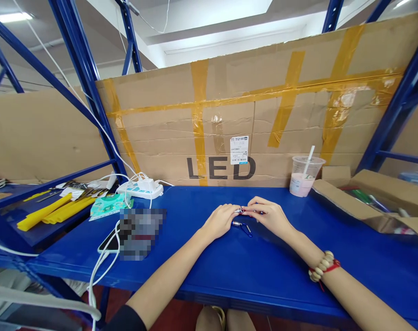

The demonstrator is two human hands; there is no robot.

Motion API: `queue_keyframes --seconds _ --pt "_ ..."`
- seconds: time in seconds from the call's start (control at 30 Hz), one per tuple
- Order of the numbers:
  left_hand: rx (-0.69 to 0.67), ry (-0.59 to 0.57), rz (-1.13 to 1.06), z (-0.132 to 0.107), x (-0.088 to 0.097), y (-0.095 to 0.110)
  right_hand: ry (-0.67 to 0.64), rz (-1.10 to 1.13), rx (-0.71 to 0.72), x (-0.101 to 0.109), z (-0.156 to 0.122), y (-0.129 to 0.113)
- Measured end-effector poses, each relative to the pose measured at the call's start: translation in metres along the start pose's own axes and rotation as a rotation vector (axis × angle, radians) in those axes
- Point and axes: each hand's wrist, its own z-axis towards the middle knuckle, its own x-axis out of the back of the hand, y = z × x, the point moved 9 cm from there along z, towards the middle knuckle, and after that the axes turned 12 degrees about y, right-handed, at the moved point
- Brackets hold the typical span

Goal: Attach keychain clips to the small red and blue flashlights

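My left hand (223, 220) is closed, its fingertips at the silver end of a small red-and-silver piece (241, 210) just above the blue tabletop. From the other side my right hand (269, 215) pinches the same piece between thumb and fingers. Most of that piece is hidden by the fingers, so its kind is unclear. Just below the hands, a blue carabiner clip (246, 229) with a short silver-and-red end lies on the tabletop (209, 271).
A pink drink cup with straw (301, 177) and an open cardboard box (363, 207) stand at right. At left are a phone (108, 241), white cables, a power strip (143, 187), a teal packet (110, 204) and yellow sleeves (57, 211). Tall cardboard (160, 133) closes the back.
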Motion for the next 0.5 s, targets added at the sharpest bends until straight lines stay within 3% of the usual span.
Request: queue_keyframes --seconds 0.17,0.5 --pt "0.004 0.004 -0.013 -0.0010 0.0019 0.0027 -0.003 0.132 -0.092 -0.0008 -0.0003 0.0029" --pt "-0.015 -0.025 0.008 -0.0022 -0.0013 0.0030 -0.012 0.166 -0.150 -0.0031 -0.0017 0.0093"
